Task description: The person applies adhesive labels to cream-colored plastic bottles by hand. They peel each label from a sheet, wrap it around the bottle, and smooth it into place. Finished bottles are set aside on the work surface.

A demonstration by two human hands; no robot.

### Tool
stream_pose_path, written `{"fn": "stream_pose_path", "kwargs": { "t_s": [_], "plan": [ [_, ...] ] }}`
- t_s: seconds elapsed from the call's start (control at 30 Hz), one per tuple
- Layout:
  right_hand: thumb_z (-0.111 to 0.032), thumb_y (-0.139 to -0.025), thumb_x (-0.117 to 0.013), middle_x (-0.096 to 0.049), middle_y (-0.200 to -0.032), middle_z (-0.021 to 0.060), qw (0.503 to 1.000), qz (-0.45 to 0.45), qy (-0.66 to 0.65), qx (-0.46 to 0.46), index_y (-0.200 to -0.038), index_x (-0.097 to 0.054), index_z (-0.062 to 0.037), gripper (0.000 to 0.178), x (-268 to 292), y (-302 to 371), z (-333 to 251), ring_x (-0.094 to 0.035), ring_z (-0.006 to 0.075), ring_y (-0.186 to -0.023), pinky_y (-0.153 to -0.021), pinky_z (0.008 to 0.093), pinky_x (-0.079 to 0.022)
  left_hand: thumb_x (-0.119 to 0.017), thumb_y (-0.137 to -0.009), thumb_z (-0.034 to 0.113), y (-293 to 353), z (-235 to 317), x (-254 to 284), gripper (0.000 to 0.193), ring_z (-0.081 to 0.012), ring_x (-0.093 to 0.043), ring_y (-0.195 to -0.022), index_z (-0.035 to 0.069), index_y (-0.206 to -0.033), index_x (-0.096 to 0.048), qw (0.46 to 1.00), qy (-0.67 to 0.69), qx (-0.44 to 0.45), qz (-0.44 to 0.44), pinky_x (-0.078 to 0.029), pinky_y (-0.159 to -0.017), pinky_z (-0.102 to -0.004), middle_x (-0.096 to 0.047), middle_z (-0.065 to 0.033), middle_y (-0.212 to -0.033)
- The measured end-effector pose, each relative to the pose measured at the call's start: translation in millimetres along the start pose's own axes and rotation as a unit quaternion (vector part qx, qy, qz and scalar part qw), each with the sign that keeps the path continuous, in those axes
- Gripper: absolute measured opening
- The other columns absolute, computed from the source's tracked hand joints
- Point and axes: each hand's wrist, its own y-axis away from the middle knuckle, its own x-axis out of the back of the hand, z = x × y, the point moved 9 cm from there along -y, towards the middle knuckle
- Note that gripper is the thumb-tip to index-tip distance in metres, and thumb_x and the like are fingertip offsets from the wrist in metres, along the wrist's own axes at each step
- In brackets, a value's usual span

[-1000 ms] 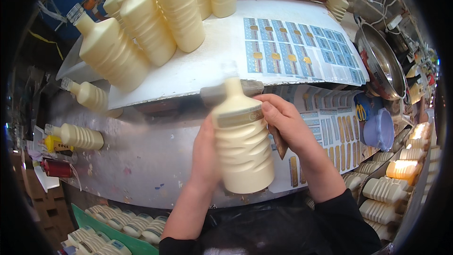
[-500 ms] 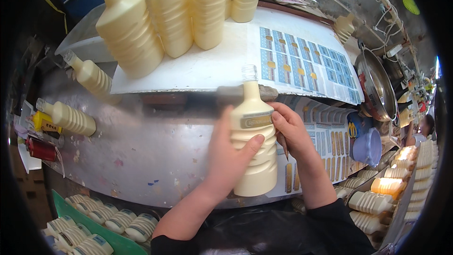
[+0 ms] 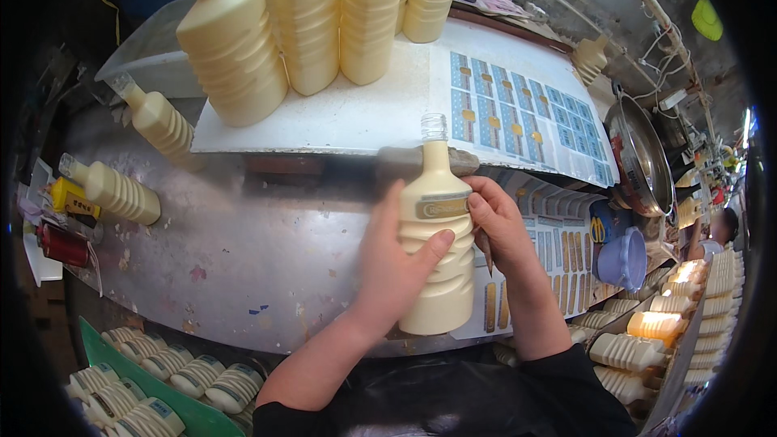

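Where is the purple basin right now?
In the head view, the purple basin is toward the right, past the right hand, with yellow scissors handles at its upper left and the metal pan above it.

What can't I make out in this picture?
In the head view:
Held ribbed cream plastic bottle, back: faces away from the camera.
Left hand, some fingers: hidden behind that bottle.
Brown pointed piece, upper end: covered by the right hand.
Standing tall cream plastic bottles, mouths: cut off by the upper edge.
Grey-gold label, lettering: too small.
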Motion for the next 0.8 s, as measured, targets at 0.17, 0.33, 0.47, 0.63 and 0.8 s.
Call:
{"fn": "stream_pose_path", "kwargs": {
  "t_s": [0.17,0.33,0.47,0.63,0.8],
  "plan": [
    [-0.03,-0.108,-0.055,-0.066,-0.11,0.005,1.0,0.015,0.0,0.006,-0.132,-0.055,-0.0004,0.038,5.2,1.5,-0.7,-0.06,0.008,-0.096,-0.085,0.0238,-0.05,-0.076,-0.089,0.016,0.3,-12.4,2.0,0.087,-0.0213,-0.051,-0.133,-0.006,-0.158,-0.027,0.998,0.036,0.045,-0.03,-0.045,-0.11,-0.0351,-0.048,-0.0175,-0.147],
    [-0.031,-0.109,-0.053,-0.066,-0.106,0.0028,0.999,0.016,0.03,-0.017,-0.133,-0.056,-0.0007,0.039,6.8,10.7,3.2,-0.059,0.0061,-0.093,-0.082,0.0223,-0.049,-0.08,-0.085,0.022,16.4,-21.0,7.2,0.087,-0.0318,-0.053,-0.134,-0.005,-0.154,-0.033,0.996,0.086,0.031,-0.002,-0.043,-0.112,-0.041,-0.051,-0.0233,-0.144],
    [-0.031,-0.109,-0.052,-0.067,-0.107,0.0026,0.998,-0.007,0.033,-0.043,-0.136,-0.055,0.0003,0.041,9.8,17.7,17.0,-0.059,0.0056,-0.093,-0.081,0.0219,-0.049,-0.079,-0.085,0.022,30.1,-12.3,1.1,0.075,-0.0295,-0.058,-0.125,-0.002,-0.146,-0.042,0.997,0.058,0.039,-0.035,-0.047,-0.107,-0.0417,-0.058,-0.0198,-0.135],
    [-0.029,-0.109,-0.053,-0.069,-0.109,0.0032,0.999,0.002,0.016,-0.033,-0.137,-0.054,0.0016,0.042,0.3,27.6,17.4,-0.06,0.0044,-0.09,-0.075,0.0199,-0.049,-0.078,-0.087,0.024,31.1,-11.7,2.8,0.066,-0.0298,-0.062,-0.118,0.0,-0.139,-0.046,0.999,0.033,-0.009,-0.02,-0.049,-0.103,-0.0422,-0.061,-0.0187,-0.127],
    [-0.026,-0.109,-0.053,-0.062,-0.086,-0.0048,0.996,0.015,0.048,-0.068,-0.137,-0.057,0.001,0.039,-1.4,38.4,14.6,-0.048,-0.0009,-0.066,-0.056,0.0156,-0.038,-0.075,-0.089,0.023,32.5,-14.1,1.8,0.069,-0.0275,-0.06,-0.121,-0.001,-0.144,-0.041,0.999,0.019,0.01,-0.029,-0.048,-0.104,-0.0411,-0.058,-0.0185,-0.132]
  ]
}}
